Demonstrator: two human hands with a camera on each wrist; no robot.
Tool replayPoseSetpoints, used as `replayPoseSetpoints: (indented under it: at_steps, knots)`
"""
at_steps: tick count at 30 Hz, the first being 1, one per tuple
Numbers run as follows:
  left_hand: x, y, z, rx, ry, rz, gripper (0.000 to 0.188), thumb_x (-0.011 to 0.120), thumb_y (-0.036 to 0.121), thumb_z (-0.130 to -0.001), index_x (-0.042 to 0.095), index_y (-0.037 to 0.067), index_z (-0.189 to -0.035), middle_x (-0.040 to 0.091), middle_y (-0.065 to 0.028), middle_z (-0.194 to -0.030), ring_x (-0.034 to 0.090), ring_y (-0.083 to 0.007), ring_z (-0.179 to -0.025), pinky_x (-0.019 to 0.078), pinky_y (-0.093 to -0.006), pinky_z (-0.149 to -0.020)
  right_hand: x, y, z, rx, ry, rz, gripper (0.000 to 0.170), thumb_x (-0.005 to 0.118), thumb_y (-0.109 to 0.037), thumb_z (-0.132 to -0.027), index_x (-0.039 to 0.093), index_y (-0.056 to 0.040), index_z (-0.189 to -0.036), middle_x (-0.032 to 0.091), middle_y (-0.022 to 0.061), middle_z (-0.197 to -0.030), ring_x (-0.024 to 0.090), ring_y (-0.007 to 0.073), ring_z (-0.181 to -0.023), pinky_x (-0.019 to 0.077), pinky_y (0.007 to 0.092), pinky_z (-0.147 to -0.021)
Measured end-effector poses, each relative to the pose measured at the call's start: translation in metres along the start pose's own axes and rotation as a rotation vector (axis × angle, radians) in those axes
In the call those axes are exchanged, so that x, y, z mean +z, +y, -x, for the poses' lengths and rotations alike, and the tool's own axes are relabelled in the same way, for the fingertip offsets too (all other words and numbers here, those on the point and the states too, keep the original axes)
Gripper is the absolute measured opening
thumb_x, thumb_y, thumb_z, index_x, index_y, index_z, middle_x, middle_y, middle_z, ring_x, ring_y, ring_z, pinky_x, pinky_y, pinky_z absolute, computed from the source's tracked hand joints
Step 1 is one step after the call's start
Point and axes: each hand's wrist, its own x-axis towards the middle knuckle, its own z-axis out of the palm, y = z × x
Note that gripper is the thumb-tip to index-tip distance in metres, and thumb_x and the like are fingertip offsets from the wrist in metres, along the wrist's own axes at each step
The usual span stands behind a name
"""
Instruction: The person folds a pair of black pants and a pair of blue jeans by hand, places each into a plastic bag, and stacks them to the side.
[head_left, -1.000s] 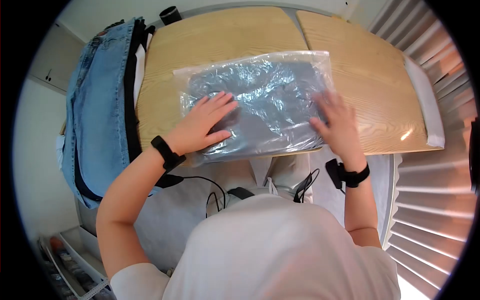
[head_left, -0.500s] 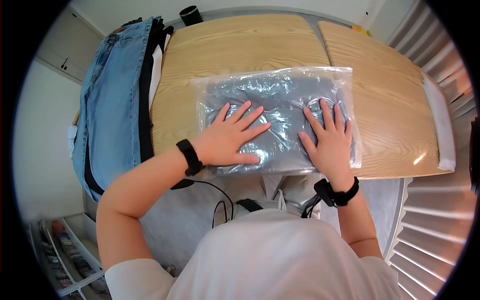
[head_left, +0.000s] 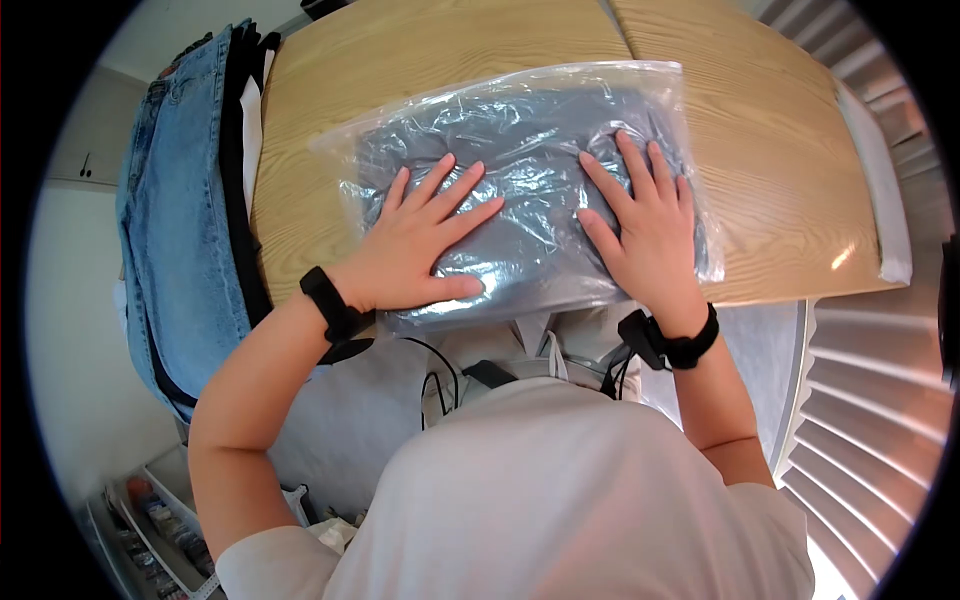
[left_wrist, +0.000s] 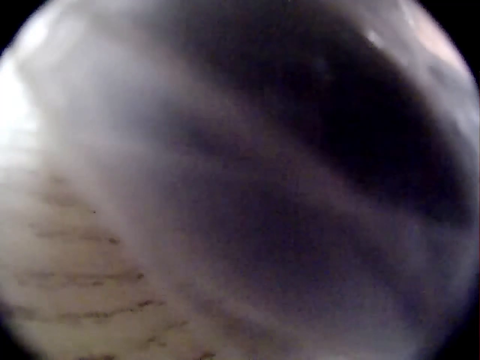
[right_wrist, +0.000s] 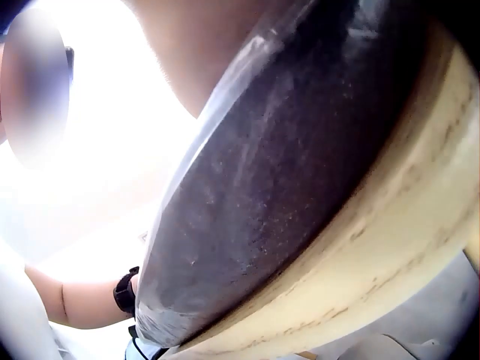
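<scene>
Here, 2 hands [head_left: 408, 245] [head_left: 652, 238] rest wide-spread on a clear plastic bag [head_left: 530, 200], gripping nothing.

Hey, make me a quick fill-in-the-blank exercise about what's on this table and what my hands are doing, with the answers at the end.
1. Your left hand and right hand both rest on a see-through ____ bag.
2. Seen from where you are, the blue denim lies to the ____ of the bag.
3. The wristband on your right arm is coloured ____.
4. The hand nearer the pleated curtain is your ____ one.

Missing words: plastic; left; black; right.
</scene>
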Motion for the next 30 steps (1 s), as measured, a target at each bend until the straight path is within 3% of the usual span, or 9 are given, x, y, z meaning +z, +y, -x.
replayPoseSetpoints:
  at_steps: [5,7,9,12,16,23,26,28,30]
  knots:
    - [-0.02,-0.004,0.022,0.033,0.081,0.096,0.073,0.061,0.051,-0.078,0.043,0.01,-0.136,0.03,-0.0132,-0.148,0.017,-0.0373,-0.139,0.0121,-0.0522,-0.111,-0.014,0.04,0.012,-0.166,-0.036,-0.028,0.041,0.053,-0.032,-0.09,0.051,-0.0244,-0.13,0.041,0.011,-0.14,0.036,0.0358,-0.129,0.0307,0.0547,-0.1]
    - [-0.026,0.002,0.051,0.037,0.21,0.047,0.065,0.06,0.046,-0.08,0.049,0.008,-0.131,0.038,-0.0131,-0.143,0.025,-0.0367,-0.136,0.02,-0.0496,-0.109,-0.03,0.074,0.018,0.163,-0.125,-0.063,0.041,0.053,-0.019,-0.09,0.049,-0.0166,-0.131,0.042,0.0191,-0.137,0.044,0.0369,-0.122,0.0355,0.0473,-0.099]
    - [-0.024,0.022,0.079,0.028,0.278,-0.003,0.057,0.06,0.044,-0.081,0.055,0.007,-0.124,0.048,-0.0123,-0.135,0.038,-0.0367,-0.13,0.0305,-0.0493,-0.104,-0.028,0.109,0.044,0.317,-0.067,-0.483,0.04,0.051,-0.011,-0.09,0.049,-0.0104,-0.13,0.048,0.0187,-0.13,0.051,0.0304,-0.114,0.041,0.0376,-0.094]
    - [0.006,0.037,0.097,-0.093,0.338,0.041,0.06,0.072,0.032,-0.073,0.054,0.005,-0.122,0.048,-0.0139,-0.133,0.038,-0.0358,-0.129,0.0343,-0.0459,-0.102,-0.05,0.071,0.06,0.543,-0.183,-0.817,0.041,0.051,-0.006,-0.089,0.049,-0.0051,-0.129,0.055,0.0125,-0.122,0.053,0.0207,-0.107,0.0427,0.0298,-0.09]
    - [0.031,0.042,0.089,-0.167,0.435,0.113,0.068,0.078,0.017,-0.065,0.049,0.005,-0.126,0.043,-0.0143,-0.136,0.036,-0.0362,-0.13,0.0345,-0.0441,-0.104,-0.042,0.061,0.068,0.398,-0.068,-0.928,0.044,0.056,-0.004,-0.086,0.049,-0.0047,-0.13,0.057,0.0063,-0.115,0.053,0.0139,-0.103,0.0411,0.0268,-0.091]
    - [0.031,0.03,0.083,-0.214,0.419,0.189,0.072,0.072,0.001,-0.062,0.045,0.006,-0.129,0.04,-0.0141,-0.138,0.034,-0.0344,-0.131,0.0336,-0.042,-0.106,-0.053,0.089,0.062,0.564,-0.263,-1.464,0.052,0.057,0.002,-0.081,0.046,-0.0016,-0.132,0.055,0.0095,-0.121,0.051,0.0147,-0.107,0.04,0.0271,-0.093]
    - [-0.006,0.027,0.086,-0.185,0.478,0.239,0.064,0.067,0.0,-0.065,0.049,0.004,-0.126,0.053,-0.0155,-0.126,0.051,-0.0304,-0.118,0.0416,-0.0365,-0.098,-0.068,0.088,0.051,0.547,-0.252,-1.599,0.053,0.059,-0.001,-0.081,0.045,0.0,-0.133,0.054,0.0104,-0.122,0.051,0.015,-0.109,0.0395,0.0277,-0.094]
    - [-0.055,0.031,0.092,-0.316,0.393,0.403,0.055,0.064,0.001,-0.067,0.053,0.002,-0.121,0.064,-0.0141,-0.105,0.063,-0.022,-0.096,0.0476,-0.0303,-0.084,-0.085,0.083,0.039,0.522,-0.198,-1.664,0.054,0.061,-0.004,-0.082,0.045,0.0005,-0.133,0.054,0.0101,-0.123,0.051,0.015,-0.11,0.0391,0.0279,-0.095]
    - [-0.088,0.015,0.096,-0.27,0.459,0.41,0.05,0.062,0.001,-0.068,0.056,0.002,-0.118,0.066,-0.0092,-0.088,0.061,-0.014,-0.079,0.0477,-0.0263,-0.072,-0.101,0.079,0.022,0.194,-0.236,-1.612,0.062,0.069,-0.013,-0.078,0.044,0.0013,-0.133,0.054,0.0102,-0.123,0.051,0.0147,-0.11,0.0387,0.0285,-0.095]
